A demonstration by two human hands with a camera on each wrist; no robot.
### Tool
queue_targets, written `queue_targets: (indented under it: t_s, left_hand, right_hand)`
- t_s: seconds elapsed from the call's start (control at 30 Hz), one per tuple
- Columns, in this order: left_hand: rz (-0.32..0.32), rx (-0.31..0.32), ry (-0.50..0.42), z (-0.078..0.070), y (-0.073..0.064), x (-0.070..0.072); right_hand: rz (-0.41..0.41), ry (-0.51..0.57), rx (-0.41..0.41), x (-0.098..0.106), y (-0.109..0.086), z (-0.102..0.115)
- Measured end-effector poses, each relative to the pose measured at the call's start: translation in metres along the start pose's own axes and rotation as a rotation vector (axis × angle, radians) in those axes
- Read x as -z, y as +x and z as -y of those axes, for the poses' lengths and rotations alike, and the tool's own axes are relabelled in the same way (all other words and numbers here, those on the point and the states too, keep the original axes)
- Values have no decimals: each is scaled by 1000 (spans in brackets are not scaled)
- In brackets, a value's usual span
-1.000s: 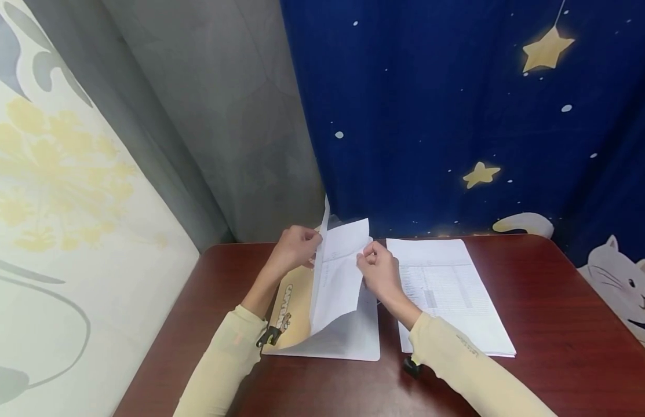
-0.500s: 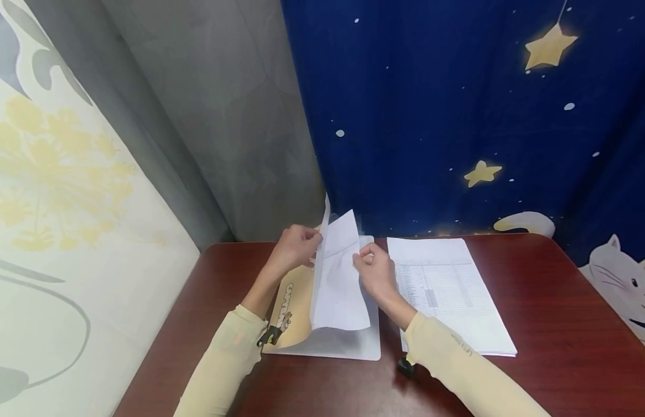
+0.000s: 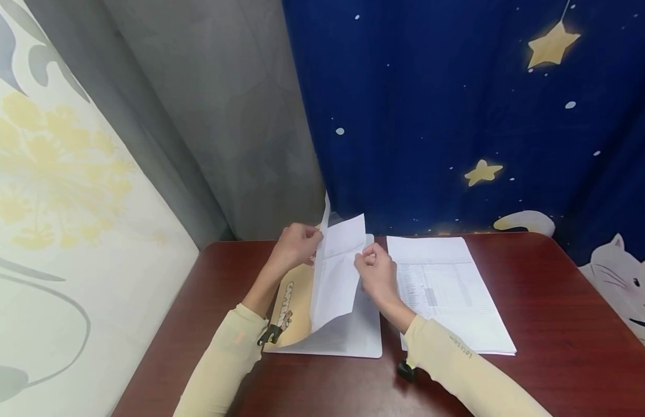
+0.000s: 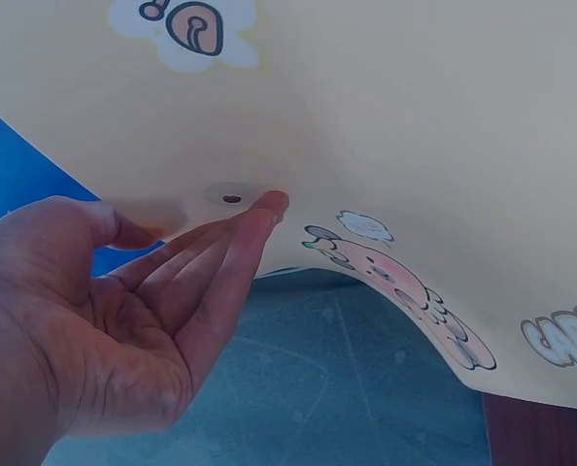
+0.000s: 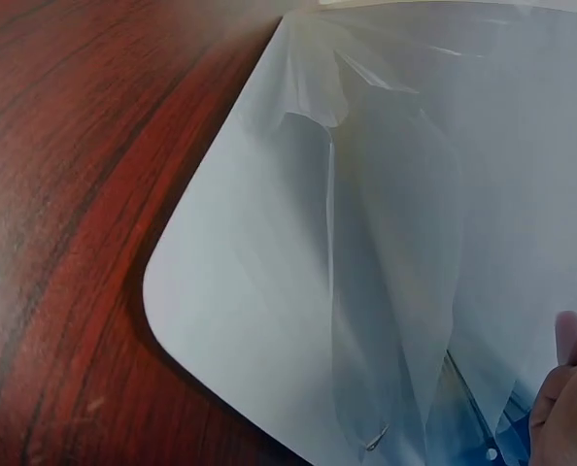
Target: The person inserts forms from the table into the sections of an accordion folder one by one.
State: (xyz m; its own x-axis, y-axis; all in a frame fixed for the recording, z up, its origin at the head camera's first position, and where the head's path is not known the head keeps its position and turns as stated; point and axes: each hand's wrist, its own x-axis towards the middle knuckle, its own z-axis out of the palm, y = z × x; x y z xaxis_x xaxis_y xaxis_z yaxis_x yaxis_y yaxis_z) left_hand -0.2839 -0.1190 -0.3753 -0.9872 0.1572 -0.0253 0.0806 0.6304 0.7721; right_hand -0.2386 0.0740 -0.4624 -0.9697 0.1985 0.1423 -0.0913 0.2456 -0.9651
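A yellow folder point(image 3: 293, 304) with cartoon prints stands partly opened on the table, its front cover raised and bent. With thumb and fingers, my left hand point(image 3: 295, 246) pinches that cover's far edge; the left wrist view shows the fingers point(image 4: 232, 252) lying along the printed cover point(image 4: 434, 184) near a small hole. Between the fingertips of my right hand point(image 3: 378, 272) is the right edge of a white printed sheet point(image 3: 339, 281), held up inside the folder. Below it lies the back cover point(image 5: 240, 262), white inside, with a crumpled clear plastic pocket point(image 5: 395, 223) over it.
Right of the folder lies a stack of printed paper point(image 3: 447, 295), partly under my right forearm. The reddish-brown table point(image 3: 541, 301) ends at a dark blue star curtain point(image 3: 416, 116) and a grey curtain point(image 3: 223, 116).
The sheet swings left with its lower edge dropping, then tilts back to the right and lifts. My right hand shifts slightly left. The left hand stays on the cover.
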Motion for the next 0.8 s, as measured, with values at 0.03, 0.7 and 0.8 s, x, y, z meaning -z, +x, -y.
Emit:
queue_targets:
  t_s: [0.03, 0.7, 0.8]
  left_hand:
    - [0, 5, 2, -1, 0, 0]
    - [-17, -28, 17, -1, -1, -1]
    - [-17, -24, 18, -2, 0, -1]
  right_hand:
    - [1, -1, 8, -1, 0, 0]
    - [0, -192, 22, -12, 2, -3]
    - [-18, -235, 36, -13, 3, -3]
